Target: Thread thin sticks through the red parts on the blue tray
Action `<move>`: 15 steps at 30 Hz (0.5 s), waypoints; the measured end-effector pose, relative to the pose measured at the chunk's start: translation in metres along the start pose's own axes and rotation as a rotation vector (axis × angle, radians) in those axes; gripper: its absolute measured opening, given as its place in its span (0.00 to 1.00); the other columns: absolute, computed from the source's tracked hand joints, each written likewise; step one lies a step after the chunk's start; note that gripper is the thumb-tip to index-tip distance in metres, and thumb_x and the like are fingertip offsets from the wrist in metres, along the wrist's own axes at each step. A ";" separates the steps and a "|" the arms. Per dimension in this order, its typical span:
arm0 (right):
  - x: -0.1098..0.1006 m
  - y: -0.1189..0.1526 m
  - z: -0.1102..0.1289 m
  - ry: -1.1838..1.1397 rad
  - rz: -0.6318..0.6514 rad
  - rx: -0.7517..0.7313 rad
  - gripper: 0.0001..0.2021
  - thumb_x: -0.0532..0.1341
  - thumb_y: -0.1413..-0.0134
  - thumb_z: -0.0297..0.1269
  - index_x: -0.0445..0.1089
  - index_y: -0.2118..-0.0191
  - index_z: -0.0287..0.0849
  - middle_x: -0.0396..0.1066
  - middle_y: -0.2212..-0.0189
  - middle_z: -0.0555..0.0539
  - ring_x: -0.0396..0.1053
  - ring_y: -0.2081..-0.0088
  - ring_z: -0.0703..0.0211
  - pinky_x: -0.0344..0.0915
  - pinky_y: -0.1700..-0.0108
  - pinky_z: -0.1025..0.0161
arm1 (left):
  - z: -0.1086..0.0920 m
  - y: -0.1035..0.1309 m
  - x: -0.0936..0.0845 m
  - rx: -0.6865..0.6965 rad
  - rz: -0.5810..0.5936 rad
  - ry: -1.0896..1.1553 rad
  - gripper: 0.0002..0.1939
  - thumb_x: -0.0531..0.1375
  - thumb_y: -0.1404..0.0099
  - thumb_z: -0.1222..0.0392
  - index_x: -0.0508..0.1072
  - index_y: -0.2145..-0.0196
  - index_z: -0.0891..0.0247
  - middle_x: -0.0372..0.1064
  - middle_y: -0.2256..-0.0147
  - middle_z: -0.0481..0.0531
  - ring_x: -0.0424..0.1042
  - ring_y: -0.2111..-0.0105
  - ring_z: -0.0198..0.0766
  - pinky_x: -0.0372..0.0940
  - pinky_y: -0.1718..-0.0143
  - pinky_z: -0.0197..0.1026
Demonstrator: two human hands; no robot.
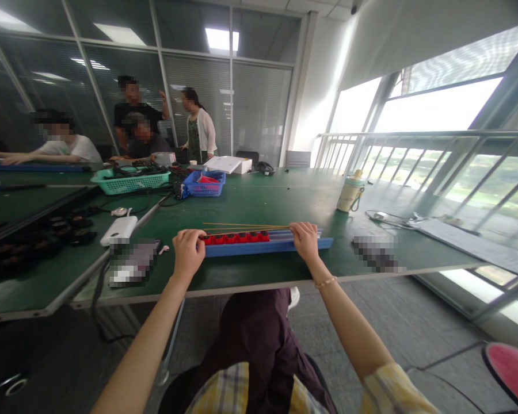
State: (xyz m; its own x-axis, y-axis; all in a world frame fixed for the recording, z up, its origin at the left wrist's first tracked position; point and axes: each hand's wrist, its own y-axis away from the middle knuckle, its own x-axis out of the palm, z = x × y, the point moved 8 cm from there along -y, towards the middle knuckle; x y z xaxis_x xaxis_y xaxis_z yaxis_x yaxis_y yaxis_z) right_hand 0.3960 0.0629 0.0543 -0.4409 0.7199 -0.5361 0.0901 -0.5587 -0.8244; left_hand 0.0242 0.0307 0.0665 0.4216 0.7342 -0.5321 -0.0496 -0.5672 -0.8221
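Note:
A long blue trough-like rail [250, 248] lies along the near part of the green table in front of me. Its left portion holds a row of several red square pieces with dark tops [235, 238]; toward the right, a paler strip shows inside it. My left hand [189, 248] is closed around the rail's left end, against the first red pieces. My right hand [304, 238] curls over the rail near its right end, fingertips hidden on the far side. Thin tan sticks [242, 225] lie just behind the rail, their right ends reaching my right fingers.
A phone [138, 262] and a white power bank [118, 230] are at left, another dark device [375, 253] at right. Behind stand a bottle [351, 192], a green basket [132, 183] and a blue basket [205, 185]. Several people are across the table.

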 end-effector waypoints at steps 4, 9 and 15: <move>0.002 0.000 -0.001 -0.008 0.013 -0.001 0.14 0.52 0.32 0.36 0.76 0.60 0.46 0.77 0.64 0.46 0.67 0.59 0.53 0.53 0.52 0.57 | -0.001 0.000 0.000 0.009 0.002 0.002 0.12 0.52 0.37 0.69 0.73 0.63 0.58 0.75 0.60 0.53 0.67 0.53 0.48 0.57 0.51 0.50; 0.005 0.001 -0.002 -0.042 0.035 -0.009 0.15 0.52 0.32 0.37 0.76 0.59 0.46 0.77 0.64 0.46 0.67 0.60 0.53 0.54 0.52 0.56 | -0.002 0.000 0.000 0.006 0.010 0.005 0.13 0.52 0.37 0.69 0.74 0.63 0.58 0.75 0.59 0.53 0.67 0.53 0.48 0.57 0.51 0.50; 0.012 0.001 -0.003 -0.073 0.086 -0.016 0.15 0.51 0.33 0.36 0.76 0.60 0.45 0.77 0.65 0.45 0.67 0.62 0.53 0.56 0.54 0.57 | -0.003 0.000 0.003 0.019 0.034 0.023 0.14 0.53 0.37 0.69 0.76 0.62 0.56 0.75 0.58 0.52 0.67 0.52 0.47 0.57 0.50 0.49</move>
State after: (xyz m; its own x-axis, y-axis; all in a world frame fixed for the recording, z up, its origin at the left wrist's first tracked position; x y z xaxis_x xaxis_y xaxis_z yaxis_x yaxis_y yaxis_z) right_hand 0.3934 0.0721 0.0461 -0.4946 0.6371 -0.5911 0.1443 -0.6105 -0.7787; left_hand 0.0285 0.0320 0.0659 0.4396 0.7057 -0.5556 -0.0819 -0.5846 -0.8072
